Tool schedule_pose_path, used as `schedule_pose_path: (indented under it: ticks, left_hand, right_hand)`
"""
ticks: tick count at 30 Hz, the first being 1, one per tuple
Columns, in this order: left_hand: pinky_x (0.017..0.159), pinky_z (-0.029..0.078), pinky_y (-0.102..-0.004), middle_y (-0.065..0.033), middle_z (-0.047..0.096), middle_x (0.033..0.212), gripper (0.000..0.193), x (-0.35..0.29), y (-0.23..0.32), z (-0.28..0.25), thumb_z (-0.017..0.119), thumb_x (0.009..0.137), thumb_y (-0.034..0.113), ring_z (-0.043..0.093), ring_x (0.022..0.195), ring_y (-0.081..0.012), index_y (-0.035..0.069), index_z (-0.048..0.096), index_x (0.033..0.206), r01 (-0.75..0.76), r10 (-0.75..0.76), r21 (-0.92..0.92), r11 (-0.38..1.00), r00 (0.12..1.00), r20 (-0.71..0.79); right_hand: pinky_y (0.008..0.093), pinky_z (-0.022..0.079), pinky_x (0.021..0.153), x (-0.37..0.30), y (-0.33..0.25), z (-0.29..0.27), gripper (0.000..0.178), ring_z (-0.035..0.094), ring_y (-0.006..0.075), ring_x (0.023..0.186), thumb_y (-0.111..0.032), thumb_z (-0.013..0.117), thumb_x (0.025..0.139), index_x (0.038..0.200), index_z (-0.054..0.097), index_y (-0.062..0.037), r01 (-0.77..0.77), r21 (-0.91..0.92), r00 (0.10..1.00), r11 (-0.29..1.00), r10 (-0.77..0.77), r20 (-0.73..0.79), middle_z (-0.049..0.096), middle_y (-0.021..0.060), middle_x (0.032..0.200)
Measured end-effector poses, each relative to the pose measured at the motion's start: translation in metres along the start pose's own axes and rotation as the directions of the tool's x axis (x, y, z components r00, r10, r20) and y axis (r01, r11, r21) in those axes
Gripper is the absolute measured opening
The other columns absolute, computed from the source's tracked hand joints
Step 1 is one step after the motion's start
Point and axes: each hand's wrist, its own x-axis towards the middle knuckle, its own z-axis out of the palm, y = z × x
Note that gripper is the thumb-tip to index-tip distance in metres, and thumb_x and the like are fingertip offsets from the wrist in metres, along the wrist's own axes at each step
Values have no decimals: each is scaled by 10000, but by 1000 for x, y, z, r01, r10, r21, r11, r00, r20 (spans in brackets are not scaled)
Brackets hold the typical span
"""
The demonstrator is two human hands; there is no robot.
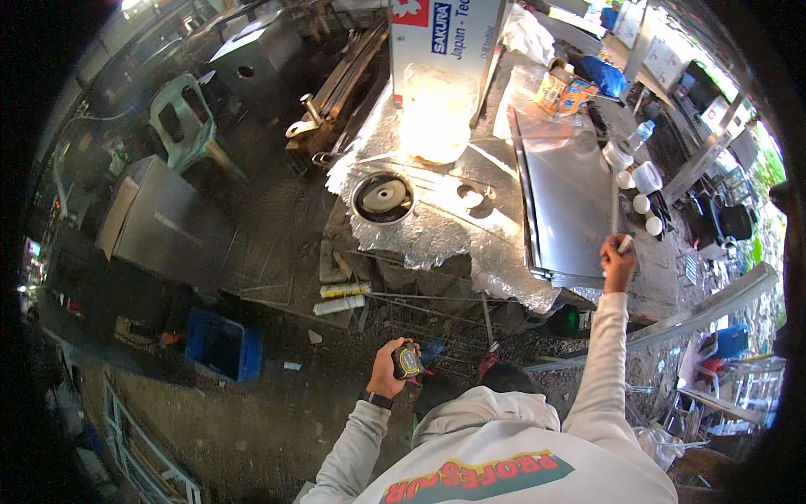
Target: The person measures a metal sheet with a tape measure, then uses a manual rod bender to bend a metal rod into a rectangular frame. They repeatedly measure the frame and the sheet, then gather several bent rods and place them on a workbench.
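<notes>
From where I stand, the person's left hand [383, 376] is wrapped around a black-and-yellow tape measure [407, 363], held low in front of the body; the marking on its face is too small to make out. The right hand [618, 265] reaches forward, fingers pinched on a small whitish piece [625, 244], at the right edge of the stacked metal sheets [571, 197], which lie on the table [653, 290]. The back of the pale shirt [445, 445] carries big red lettering over a green band. Left of the sheets spreads crumpled silvery foil [437, 239]. At its far side stands a pale panel [449, 71] printed with a red square, a blue block and dark lettering. Beyond the sheets sits an orange printed carton [556, 97].
</notes>
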Motion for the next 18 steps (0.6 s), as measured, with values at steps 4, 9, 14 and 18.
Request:
schedule_pose_path:
  ticks: [4,9,14,18]
  left_hand:
    - [765,552,-482,-125,643,982,272,-22,-22,0,573,925,286,640,885,-258,61,595,1075,101,-110,-133,986,992,-65]
    - [737,544,-478,-120,631,974,247,-21,-61,18,573,914,288,635,857,-264,84,590,1053,80,-84,-136,987,996,-28]
    - [651,498,-337,-58,654,855,302,25,-90,84,608,914,366,626,781,-163,80,628,1011,-160,163,159,974,987,-1]
    - [834,527,-331,-91,718,1016,395,106,-78,170,666,904,310,644,958,-167,19,622,1166,-763,715,576,294,575,396]
  right_hand:
    - [194,249,475,-58,-80,-20,137,397,40,564,-160,664,938,974,550,-93,354,91,935,931,-351,-48,496,-20,697]
    - [202,289,501,-95,-163,-80,189,460,59,610,-226,720,891,884,586,-93,397,109,912,911,-378,-157,530,-8,720]
    - [233,271,461,-125,-210,-148,224,411,88,540,-242,700,916,953,628,-32,471,274,882,839,-454,-125,524,12,739]
    - [363,372,663,-131,-170,-266,331,485,224,826,-263,665,929,1195,612,-74,579,-281,730,765,-640,-240,576,105,1003]
